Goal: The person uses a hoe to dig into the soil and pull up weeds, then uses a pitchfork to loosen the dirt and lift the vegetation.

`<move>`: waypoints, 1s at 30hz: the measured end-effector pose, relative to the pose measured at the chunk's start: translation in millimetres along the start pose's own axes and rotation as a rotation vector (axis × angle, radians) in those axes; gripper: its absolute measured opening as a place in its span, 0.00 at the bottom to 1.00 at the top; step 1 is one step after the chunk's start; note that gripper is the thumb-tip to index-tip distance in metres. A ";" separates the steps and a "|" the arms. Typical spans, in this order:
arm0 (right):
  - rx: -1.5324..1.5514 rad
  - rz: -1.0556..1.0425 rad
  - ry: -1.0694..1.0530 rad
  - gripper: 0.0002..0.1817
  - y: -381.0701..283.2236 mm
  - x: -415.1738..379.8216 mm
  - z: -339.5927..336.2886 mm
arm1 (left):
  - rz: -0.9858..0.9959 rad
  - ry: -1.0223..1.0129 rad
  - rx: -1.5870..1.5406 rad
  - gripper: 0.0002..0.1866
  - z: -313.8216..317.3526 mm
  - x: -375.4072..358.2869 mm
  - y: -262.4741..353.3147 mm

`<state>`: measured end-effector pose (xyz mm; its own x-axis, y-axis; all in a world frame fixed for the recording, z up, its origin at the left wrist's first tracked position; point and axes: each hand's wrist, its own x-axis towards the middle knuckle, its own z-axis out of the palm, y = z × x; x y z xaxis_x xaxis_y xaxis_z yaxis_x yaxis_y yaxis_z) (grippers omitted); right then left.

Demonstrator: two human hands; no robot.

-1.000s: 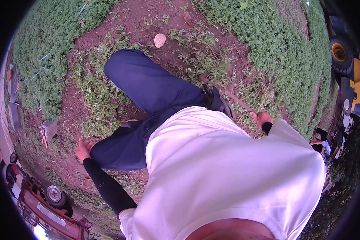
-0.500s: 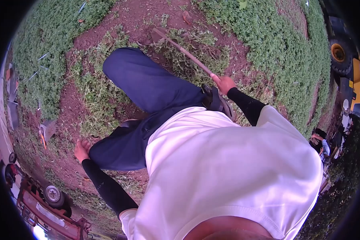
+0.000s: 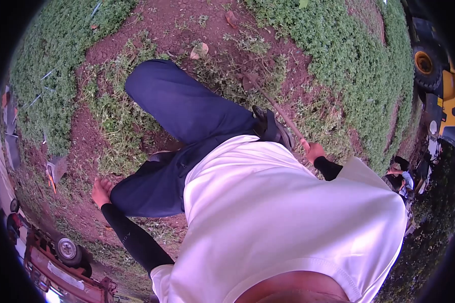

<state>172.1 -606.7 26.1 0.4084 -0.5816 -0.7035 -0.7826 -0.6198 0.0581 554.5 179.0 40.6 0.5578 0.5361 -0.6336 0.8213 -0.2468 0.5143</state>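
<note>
My right hand [image 3: 314,151] is wrapped round the wooden handle of a hoe [image 3: 283,114], low on my right side beside my shoe [image 3: 271,126]. The hoe's small, dirt-coloured blade [image 3: 248,81] is down among uprooted weeds and soil ahead of my right foot. My left hand [image 3: 102,191] is curled closed beside my left knee [image 3: 129,196], and nothing shows in its fingers. Pulled weeds [image 3: 119,116] lie on the bare ground in front of me and between my legs.
Dense green plants [image 3: 346,76] grow on the right and more [image 3: 45,101] at the left. A yellow machine with a big wheel [image 3: 426,63] stands far right; a red vehicle [image 3: 55,265] is lower left. Another person [image 3: 400,179] is at the right edge. A pale leaf [image 3: 199,50] lies ahead.
My right hand has drawn the hoe back toward my body and to the right. Its blade has moved back over the weeds, and a pale leaf now shows. My left hand is almost unmoved.
</note>
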 end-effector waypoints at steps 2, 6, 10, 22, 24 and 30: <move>-0.027 0.002 -0.009 0.47 -3.4 -5.9 -8.6 | 0.003 -0.011 0.013 0.27 -1.8 3.0 -0.8; 0.132 -0.011 0.062 0.44 -54.1 43.1 -2.5 | 0.016 -0.020 0.021 0.28 -1.1 5.7 -4.5; 0.368 -0.069 0.087 0.50 -141.5 124.5 -23.5 | 0.013 -0.025 0.030 0.29 -2.3 7.9 -9.5; 0.052 0.302 0.042 0.49 67.1 -31.5 33.2 | 0.014 -0.045 0.063 0.29 2.2 27.1 -0.7; -0.020 0.354 0.029 0.48 85.8 -60.8 21.4 | 0.035 -0.082 0.123 0.29 5.4 33.5 3.2; 0.100 0.186 0.079 0.46 6.8 -40.7 -17.5 | 0.035 -0.081 0.106 0.29 9.2 28.7 5.8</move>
<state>158.4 -596.4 67.5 0.2854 -0.7226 -0.6296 -0.8887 -0.4455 0.1085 576.4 185.6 20.1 0.5906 0.4597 -0.6632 0.8069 -0.3506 0.4754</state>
